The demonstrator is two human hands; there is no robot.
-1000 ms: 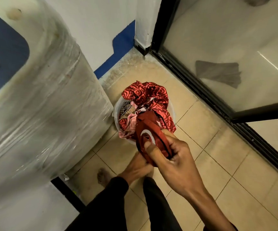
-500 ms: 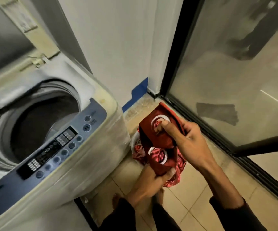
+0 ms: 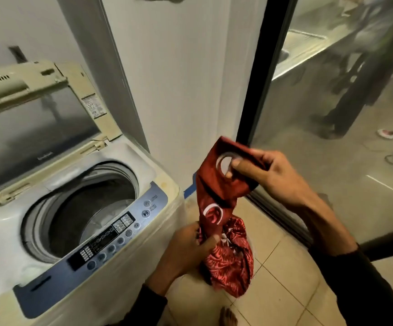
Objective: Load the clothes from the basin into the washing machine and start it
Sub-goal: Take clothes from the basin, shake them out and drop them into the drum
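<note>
Tiled floor (image 3: 285, 278) – washing machine (image 3: 143, 267), bare foot (image 3: 228, 317)

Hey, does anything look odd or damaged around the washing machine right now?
The washing machine looks worn: yellowed lid frame and a stain on its front right corner. Otherwise nothing is spilled; the lid is up, and both hands, left and right, grip the red cloth.

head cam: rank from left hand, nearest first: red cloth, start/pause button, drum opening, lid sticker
1. Red cloth: gripped by the left hand.
2. Start/pause button: on the panel, up-left of the hand.
3. Drum opening: further left, in the washer top.
4. Lid sticker: on the raised lid, far up-left.
</note>
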